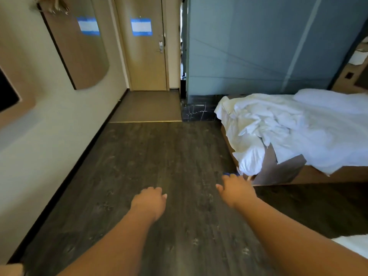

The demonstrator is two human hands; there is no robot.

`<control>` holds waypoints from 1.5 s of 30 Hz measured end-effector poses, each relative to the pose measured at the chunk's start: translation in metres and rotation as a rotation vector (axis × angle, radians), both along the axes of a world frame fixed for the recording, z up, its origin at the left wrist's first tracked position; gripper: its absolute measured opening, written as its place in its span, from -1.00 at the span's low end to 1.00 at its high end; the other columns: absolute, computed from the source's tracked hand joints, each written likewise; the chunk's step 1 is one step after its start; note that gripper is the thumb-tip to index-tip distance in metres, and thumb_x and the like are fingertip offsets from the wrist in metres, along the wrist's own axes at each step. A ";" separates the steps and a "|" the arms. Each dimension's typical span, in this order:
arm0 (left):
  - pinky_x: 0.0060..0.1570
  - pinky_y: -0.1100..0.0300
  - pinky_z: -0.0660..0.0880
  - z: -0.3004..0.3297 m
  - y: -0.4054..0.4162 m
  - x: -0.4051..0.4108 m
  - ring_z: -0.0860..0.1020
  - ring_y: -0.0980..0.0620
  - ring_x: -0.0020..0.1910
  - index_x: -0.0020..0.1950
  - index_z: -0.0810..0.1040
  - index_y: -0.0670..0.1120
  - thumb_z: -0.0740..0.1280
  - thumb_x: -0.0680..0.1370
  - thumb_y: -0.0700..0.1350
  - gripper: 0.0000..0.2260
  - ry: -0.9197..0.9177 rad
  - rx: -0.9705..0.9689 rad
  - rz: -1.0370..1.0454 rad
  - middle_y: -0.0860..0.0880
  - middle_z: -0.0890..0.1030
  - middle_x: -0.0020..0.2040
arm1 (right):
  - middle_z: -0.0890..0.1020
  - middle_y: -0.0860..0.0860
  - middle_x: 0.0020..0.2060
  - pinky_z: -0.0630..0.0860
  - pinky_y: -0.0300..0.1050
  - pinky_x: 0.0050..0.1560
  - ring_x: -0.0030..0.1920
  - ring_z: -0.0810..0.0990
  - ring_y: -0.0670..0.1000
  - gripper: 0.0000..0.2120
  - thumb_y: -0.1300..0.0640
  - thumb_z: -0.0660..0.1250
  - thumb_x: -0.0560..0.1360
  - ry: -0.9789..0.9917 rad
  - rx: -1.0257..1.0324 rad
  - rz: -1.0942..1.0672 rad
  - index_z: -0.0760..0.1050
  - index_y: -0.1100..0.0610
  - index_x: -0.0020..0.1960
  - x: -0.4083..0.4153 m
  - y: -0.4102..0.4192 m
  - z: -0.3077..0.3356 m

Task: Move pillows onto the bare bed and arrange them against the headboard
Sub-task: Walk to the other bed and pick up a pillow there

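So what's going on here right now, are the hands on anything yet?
Not yet. A person stands on the dark wood floor, both arms stretched forward. The left hand and right hand are empty, fingers loosely curled. To the right is a bed covered in rumpled white bedding, with what looks like a pillow at its far end. The closed door is straight ahead. Nothing is being carried at this moment.

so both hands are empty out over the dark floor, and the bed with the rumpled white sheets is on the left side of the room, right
Not quite. The head view shows the bed with the rumpled white sheets on the right side of the room, not the left. The rest holds: the left hand and the right hand are both empty, out over the dark floor.
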State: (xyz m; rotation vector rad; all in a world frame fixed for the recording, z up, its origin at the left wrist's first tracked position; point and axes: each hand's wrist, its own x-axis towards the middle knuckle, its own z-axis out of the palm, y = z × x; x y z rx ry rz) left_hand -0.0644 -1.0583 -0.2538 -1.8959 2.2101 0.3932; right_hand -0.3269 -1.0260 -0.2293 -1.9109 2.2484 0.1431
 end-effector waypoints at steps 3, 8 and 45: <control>0.26 -0.08 0.42 0.034 -0.077 -0.008 0.44 -0.18 0.31 0.33 0.42 -0.10 0.01 0.69 0.11 -0.60 -0.022 -0.057 -0.038 -0.14 0.48 0.31 | 0.45 0.11 0.40 0.42 0.15 0.35 0.36 0.45 0.18 -0.51 -0.18 0.02 0.67 -0.011 -0.067 0.002 0.33 0.07 0.47 -0.007 -0.082 0.038; 0.25 -0.07 0.44 0.092 -0.238 -0.011 0.46 -0.15 0.26 0.34 0.43 -0.08 0.00 0.69 0.11 -0.61 0.021 -0.173 -0.047 -0.12 0.50 0.29 | 0.46 0.09 0.37 0.39 0.11 0.30 0.34 0.44 0.16 -0.52 -0.19 0.02 0.66 0.113 -0.165 0.052 0.35 0.05 0.44 -0.011 -0.225 0.090; 0.15 0.14 0.45 0.216 -1.201 -0.370 0.50 0.04 0.15 0.34 0.38 0.02 0.04 0.69 0.12 -0.69 0.033 -0.423 -0.478 -0.01 0.52 0.19 | 0.41 0.11 0.41 0.29 0.14 0.36 0.40 0.37 0.17 -0.48 -0.21 0.04 0.66 0.282 -0.157 -0.292 0.29 0.05 0.51 -0.410 -1.062 0.207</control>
